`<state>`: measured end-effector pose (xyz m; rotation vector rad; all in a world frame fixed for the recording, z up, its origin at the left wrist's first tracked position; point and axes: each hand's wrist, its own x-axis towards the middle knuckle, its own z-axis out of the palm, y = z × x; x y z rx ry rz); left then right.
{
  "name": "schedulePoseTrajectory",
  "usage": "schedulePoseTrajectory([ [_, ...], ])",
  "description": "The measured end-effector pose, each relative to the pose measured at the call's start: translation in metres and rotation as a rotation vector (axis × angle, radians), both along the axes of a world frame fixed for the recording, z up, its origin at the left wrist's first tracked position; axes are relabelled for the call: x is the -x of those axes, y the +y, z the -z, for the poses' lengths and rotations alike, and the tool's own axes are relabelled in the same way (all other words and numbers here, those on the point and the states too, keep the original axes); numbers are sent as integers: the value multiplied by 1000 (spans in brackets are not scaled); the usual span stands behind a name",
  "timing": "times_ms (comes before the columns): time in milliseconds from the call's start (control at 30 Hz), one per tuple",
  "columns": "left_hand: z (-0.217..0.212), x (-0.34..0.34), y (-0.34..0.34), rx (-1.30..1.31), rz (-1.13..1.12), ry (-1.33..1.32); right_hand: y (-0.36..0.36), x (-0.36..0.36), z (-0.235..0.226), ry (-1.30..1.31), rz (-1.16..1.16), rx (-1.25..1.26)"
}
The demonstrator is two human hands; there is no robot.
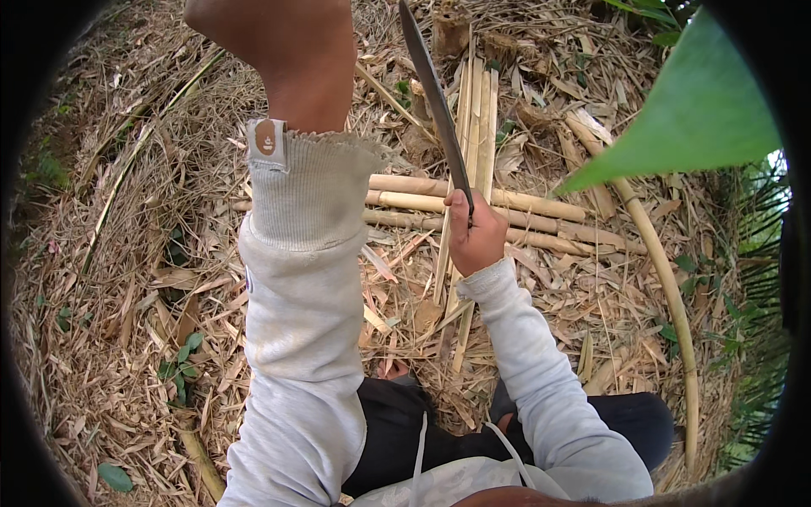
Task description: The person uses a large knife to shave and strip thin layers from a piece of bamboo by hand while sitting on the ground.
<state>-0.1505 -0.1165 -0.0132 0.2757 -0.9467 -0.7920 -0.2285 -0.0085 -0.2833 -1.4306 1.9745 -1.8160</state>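
My right hand (478,238) is clamped around the handle of a knife (435,101), the fingers wrapped and the thumb lying along it. The dark blade slants up and leftward, reaching the top edge of the view beside some pale strips (484,139); I cannot tell whether it touches them. The strips run away from me and cross several canes (541,203) lying side by side. My left hand (274,34) is raised at the upper edge, mostly cut off, so I cannot tell how its fingers stand. A curved pole (667,279) lies to the right, and a leaf (693,118) hangs close above it.
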Motion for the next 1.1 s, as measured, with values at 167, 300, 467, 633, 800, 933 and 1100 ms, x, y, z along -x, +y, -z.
schedulePoseTrajectory([
  [167,8,31,-17,39,-133,48,-25,41,85,149,96,-157],
  [300,-9,10,2,60,-42,40,-43,28,39,57,68,-160],
  [467,4,15,-4,10,-185,-15,-22,15,18,90,69,207],
  [633,3,17,-3,-48,-167,-25,-45,37,79,128,152,-346],
  [800,8,5,3,4,-51,3,-29,18,4,63,142,165],
  [933,6,26,2,44,-207,-26,-43,39,87,143,118,-487],
  [1100,-10,24,4,-24,19,7,-17,53,89,14,158,-266],
])
